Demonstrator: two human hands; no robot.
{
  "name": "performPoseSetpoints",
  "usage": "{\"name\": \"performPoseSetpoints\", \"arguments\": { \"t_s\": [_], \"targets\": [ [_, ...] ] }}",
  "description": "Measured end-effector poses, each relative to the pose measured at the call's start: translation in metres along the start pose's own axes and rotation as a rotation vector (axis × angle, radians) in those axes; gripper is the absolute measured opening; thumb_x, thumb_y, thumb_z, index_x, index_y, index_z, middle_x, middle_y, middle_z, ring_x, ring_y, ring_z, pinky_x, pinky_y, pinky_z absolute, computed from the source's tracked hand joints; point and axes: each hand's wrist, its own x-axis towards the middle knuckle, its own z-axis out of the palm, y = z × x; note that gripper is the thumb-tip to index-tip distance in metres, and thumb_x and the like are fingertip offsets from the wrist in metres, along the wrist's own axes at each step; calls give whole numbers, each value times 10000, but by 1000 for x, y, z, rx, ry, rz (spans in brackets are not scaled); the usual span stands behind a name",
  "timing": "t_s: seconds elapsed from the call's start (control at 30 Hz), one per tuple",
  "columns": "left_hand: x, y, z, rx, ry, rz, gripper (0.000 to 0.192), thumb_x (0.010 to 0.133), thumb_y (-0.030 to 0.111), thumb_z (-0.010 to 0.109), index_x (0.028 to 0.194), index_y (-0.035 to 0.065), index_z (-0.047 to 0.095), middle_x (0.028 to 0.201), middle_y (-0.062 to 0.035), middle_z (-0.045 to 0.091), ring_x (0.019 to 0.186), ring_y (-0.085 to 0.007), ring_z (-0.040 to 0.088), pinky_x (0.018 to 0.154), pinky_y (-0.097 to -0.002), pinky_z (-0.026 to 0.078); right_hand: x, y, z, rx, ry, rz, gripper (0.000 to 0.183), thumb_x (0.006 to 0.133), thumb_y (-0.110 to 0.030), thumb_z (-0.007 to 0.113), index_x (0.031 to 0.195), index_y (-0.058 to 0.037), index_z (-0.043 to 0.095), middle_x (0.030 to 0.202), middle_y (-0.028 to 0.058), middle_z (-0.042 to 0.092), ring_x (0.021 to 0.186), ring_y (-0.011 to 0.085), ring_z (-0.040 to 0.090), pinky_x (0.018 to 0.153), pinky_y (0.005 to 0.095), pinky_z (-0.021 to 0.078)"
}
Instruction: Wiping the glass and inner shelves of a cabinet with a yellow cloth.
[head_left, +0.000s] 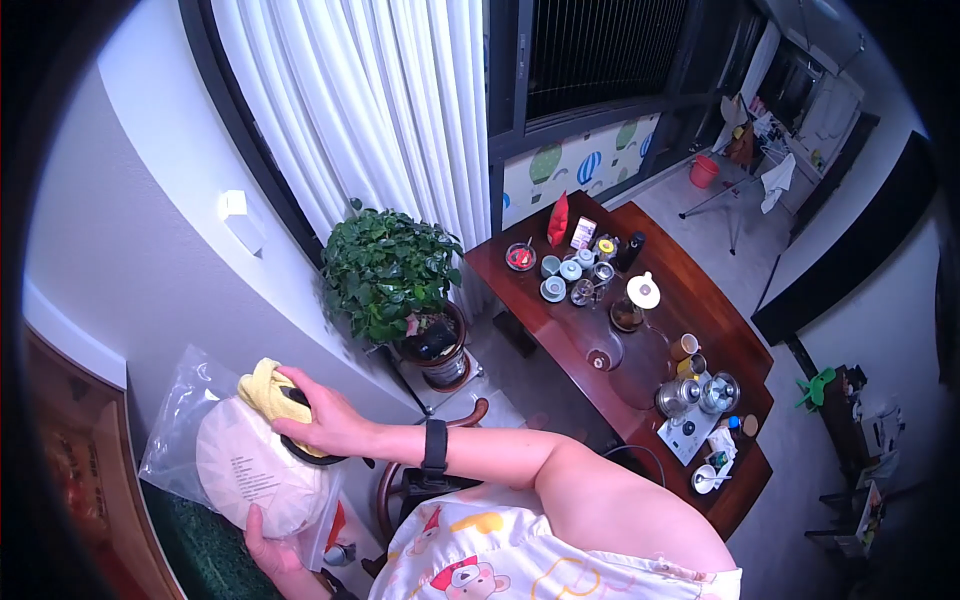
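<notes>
A round, flat packet in pleated white paper (259, 465), which looks like a pressed tea cake, lies inside a clear plastic bag (176, 427). The packet bears printed writing. My left hand (270, 544) supports its lower edge through the bag, thumb on the near face. A folded yellow cloth (268, 394) is gripped in my right hand (330, 420) and rests against the bag's upper right part. Something black shows along the cloth and under the fingers; I cannot tell what it is.
A wooden cabinet (75, 450) stands at the left, beside a dark green surface (195, 551). Near the curtain (360, 112) is a potted plant (390, 270). The wooden tea table (555, 337) carries cups, a glass kettle (677, 397) and other teaware. A chair's curved arm (472, 414) lies beyond my forearm.
</notes>
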Motion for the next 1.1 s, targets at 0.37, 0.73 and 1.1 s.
{"name": "performPoseSetpoints", "arguments": {
  "t_s": [0.37,0.73,1.1],
  "targets": [
    [-5,2,0,260,68,151,590,847,218,571,1361,24,355,1291,-140,482,1173,-291,487,995,-439,394,-5,-2,6,25,-4,10,701,759,-259,708,1322,-19,366,1115,187,586,1030,270,582,887,348,445],
    [-2,5,-28,138,53,100,579,834,173,569,1348,-2,367,1292,-152,483,1162,-313,494,992,-454,396,-6,6,10,-13,-33,22,682,751,-265,701,1313,-51,379,1102,202,585,1023,322,583,872,377,453],
    [9,-7,11,387,70,190,618,771,16,603,1341,-9,367,1283,-148,469,1125,-270,505,960,-408,417,-23,-17,20,-85,-331,-345,615,796,-212,619,1339,-59,375,1266,202,449,1191,357,435,973,428,378]
  ]
}}
